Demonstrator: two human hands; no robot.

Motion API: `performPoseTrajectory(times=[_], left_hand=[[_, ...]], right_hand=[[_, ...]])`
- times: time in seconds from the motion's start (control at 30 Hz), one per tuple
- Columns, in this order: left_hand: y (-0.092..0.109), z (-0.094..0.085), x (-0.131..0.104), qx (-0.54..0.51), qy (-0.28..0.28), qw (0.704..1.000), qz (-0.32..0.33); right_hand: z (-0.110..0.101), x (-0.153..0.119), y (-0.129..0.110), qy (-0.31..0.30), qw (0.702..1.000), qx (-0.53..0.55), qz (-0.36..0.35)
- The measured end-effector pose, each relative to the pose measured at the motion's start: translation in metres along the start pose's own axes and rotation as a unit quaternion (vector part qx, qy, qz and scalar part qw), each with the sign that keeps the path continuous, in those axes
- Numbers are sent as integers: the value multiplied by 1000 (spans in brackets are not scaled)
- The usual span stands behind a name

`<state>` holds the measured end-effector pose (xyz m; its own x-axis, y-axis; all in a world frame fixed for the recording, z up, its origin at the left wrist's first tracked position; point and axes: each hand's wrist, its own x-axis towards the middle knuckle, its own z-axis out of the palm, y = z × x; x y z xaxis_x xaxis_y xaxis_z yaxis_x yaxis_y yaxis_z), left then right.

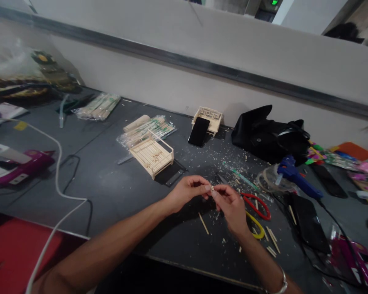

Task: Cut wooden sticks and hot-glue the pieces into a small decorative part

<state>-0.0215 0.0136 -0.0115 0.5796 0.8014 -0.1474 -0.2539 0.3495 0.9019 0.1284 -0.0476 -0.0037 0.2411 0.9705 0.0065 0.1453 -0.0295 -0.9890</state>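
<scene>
My left hand (194, 191) and my right hand (230, 204) meet fingertip to fingertip over the dark table. Both pinch a tiny pale wooden piece (212, 188), mostly covered by the fingers. Beside my right hand lie scissors (259, 208) with one red and one yellow handle loop; part of them is hidden behind that hand. Beyond my left hand stands a small bed-like model (151, 154) built of thin sticks, with loose bits on its slats. A second stick model (213, 118), like a little bench, stands near the wall with a phone (199, 131) leaning on it.
Wood crumbs and cut sticks (272, 240) litter the table (104, 192). A blue glue gun (300, 177) with a cord rests at right, near a black bag (266, 130). Wrapped stick packs (99, 106) lie at the back left. A white cable (59, 163) crosses the left side.
</scene>
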Motion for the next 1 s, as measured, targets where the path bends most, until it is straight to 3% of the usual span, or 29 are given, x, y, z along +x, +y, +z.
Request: performPoseTrajectory(times=[0.43,0.77,1.0], left_hand=[[-5,-2,2,-11,5,1000,-6],[1,1,2,-113,15,993,-34],[-1,0,2,-80,3,996,-29]], right_hand=[[-3,0,-3,19,992,-104,-61],[-2,0,-4,-7,997,-61,-39],[-3,0,-5,10,995,-83,-54]])
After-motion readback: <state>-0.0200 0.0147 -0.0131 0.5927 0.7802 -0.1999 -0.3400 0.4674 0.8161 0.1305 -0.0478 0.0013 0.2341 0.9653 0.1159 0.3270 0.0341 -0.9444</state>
